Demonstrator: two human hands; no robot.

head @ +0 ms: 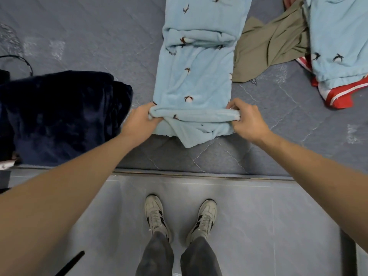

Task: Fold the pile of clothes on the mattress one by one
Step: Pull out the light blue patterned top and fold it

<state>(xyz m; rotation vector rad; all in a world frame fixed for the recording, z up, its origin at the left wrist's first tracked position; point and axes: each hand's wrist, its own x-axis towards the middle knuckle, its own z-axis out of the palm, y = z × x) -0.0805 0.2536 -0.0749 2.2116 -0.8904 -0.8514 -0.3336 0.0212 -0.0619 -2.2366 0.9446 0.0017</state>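
Note:
A light blue fleece garment (pixel 196 76) with small dark printed motifs lies lengthwise on the grey quilted mattress (pixel 111 36), running away from me. Its near end is rolled into a thick fold. My left hand (pixel 140 121) grips the left end of that fold and my right hand (pixel 248 120) pinches the right end. A loose flap of the same cloth hangs out below the fold toward the mattress edge.
A dark navy plush pile (pixel 63 116) sits at the left. At the right lie an olive garment (pixel 272 48), another light blue printed piece (pixel 338 36) and a red cloth with white stripes (pixel 338 96). The mattress edge (pixel 199 173) runs above my shoes (pixel 179 218) on the tiled floor.

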